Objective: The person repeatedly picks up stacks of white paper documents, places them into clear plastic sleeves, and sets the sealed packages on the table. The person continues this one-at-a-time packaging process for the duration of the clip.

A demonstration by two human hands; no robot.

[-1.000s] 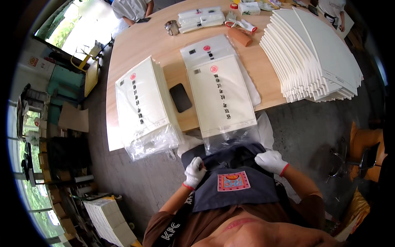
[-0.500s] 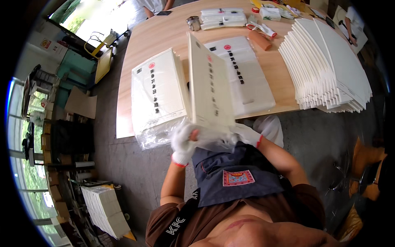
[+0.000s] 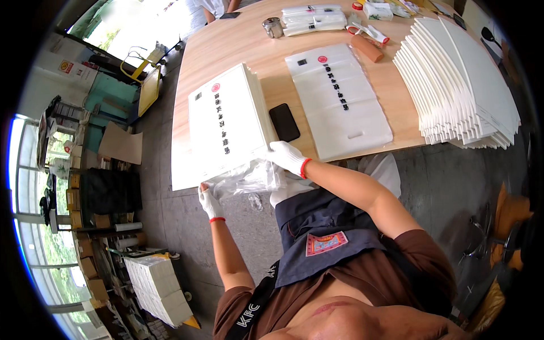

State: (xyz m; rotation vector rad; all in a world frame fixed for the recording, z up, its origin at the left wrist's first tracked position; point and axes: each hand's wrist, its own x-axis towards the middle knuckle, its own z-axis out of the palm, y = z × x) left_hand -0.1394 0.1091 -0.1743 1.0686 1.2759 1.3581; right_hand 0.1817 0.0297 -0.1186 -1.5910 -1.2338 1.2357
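Note:
A pile of flat white paper packets in clear plastic bags (image 3: pixel 232 122), printed with a red round mark and black characters, lies at the table's near left. My left hand (image 3: pixel 211 205), in a white glove with a red cuff and a bare thumb tip, pinches the near left corner of the top packet. At the near right corner, my gloved right hand (image 3: pixel 288 158) closes on the packet's edge; some of its fingers are hidden. Loose clear plastic (image 3: pixel 249 177) hangs crumpled between my hands over the table edge.
A black phone (image 3: pixel 284 122) lies right of the pile, beside flat empty plastic bags (image 3: pixel 345 107). A fanned stack of white packets (image 3: pixel 453 90) fills the right side. Farther back are a metal cup (image 3: pixel 272 27), rolled bags (image 3: pixel 313 20) and an orange-brown block (image 3: pixel 367 49).
The packet held upright between my hands now lies on the pile at left. Both hands have moved left with it, uncovering the phone and the flat bags.

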